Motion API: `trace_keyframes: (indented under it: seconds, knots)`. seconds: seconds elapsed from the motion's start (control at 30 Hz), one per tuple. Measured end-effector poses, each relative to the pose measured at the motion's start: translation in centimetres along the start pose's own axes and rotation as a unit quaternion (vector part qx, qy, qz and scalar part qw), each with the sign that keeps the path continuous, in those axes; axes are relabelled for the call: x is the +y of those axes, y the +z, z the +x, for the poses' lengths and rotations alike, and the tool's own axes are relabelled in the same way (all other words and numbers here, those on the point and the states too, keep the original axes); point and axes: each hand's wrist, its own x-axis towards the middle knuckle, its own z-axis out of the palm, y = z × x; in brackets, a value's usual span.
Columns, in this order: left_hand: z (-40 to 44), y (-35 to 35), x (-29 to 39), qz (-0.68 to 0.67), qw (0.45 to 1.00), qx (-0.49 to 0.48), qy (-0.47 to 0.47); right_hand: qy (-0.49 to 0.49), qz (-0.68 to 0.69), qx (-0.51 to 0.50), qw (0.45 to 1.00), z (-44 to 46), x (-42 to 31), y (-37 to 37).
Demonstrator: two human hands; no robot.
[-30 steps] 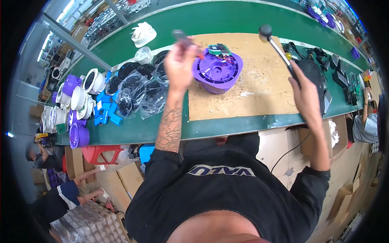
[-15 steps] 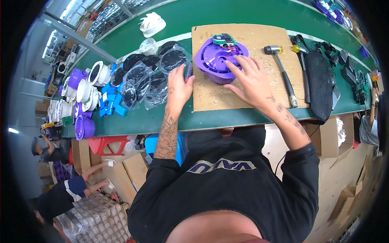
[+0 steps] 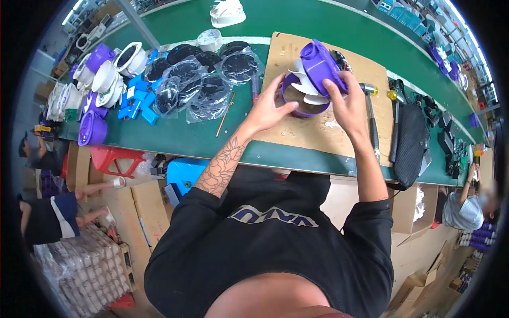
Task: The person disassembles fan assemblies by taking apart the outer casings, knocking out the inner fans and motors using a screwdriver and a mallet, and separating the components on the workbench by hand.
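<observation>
My right hand [image 3: 347,106] is closed on a purple fan housing [image 3: 321,63], which is tilted up on its side. White fan blades [image 3: 305,85] stick out from its underside. Below it, a round purple casing [image 3: 312,113] sits on the cardboard sheet [image 3: 286,135], its inside partly hidden by the blades. At its left edge my left hand [image 3: 270,106] grips the casing, thumb toward the front. A circuit board with wires [image 3: 340,61] shows behind the tilted housing, mostly covered.
Left are bagged black mesh discs [image 3: 204,98], blue blocks [image 3: 137,100], a thin copper-coloured rod [image 3: 225,114], a screwdriver [image 3: 255,87] and white and purple housings [image 3: 93,128]. A hammer [image 3: 372,122] and black mesh case [image 3: 411,140] lie right. Other people stand at both sides.
The purple housing lay flat on the cardboard with both hands apart from it. Now my right hand has lifted and tilted it, baring the white blades, while my left hand holds the casing below.
</observation>
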Motion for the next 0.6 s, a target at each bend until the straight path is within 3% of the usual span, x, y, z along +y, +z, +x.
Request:
trace_keyframes:
  seconds: [0.03,0.07,0.17,0.2,0.27,0.4,0.6]
  knots:
    - [0.1,0.2,0.2,-0.008,0.998,0.061,0.031,0.019,0.022,-0.010,1.000,0.1,-0.3,-0.6]
    - [0.2,0.2,0.5,-0.012,0.997,0.063,0.031,0.040,0.044,-0.020,0.998,0.1,-0.5,-1.1]
    - [0.7,-0.1,5.8,0.144,0.966,0.102,0.189,0.058,0.072,-0.020,0.996,-0.1,-0.3,-1.5]
    - [1.0,0.0,5.6,0.140,0.966,0.107,0.189,0.056,0.068,-0.023,0.996,-0.2,0.1,-1.4]
    - [1.7,0.0,4.9,0.239,0.923,0.022,0.302,0.024,0.089,-0.009,0.996,-0.5,1.1,-0.8]
    - [1.9,0.2,5.2,0.283,0.891,0.016,0.354,0.073,0.087,-0.006,0.994,-0.2,0.3,-1.0]
    - [2.8,-0.6,5.9,0.316,0.862,-0.006,0.397,0.055,0.091,-0.027,0.994,0.6,0.7,-1.4]
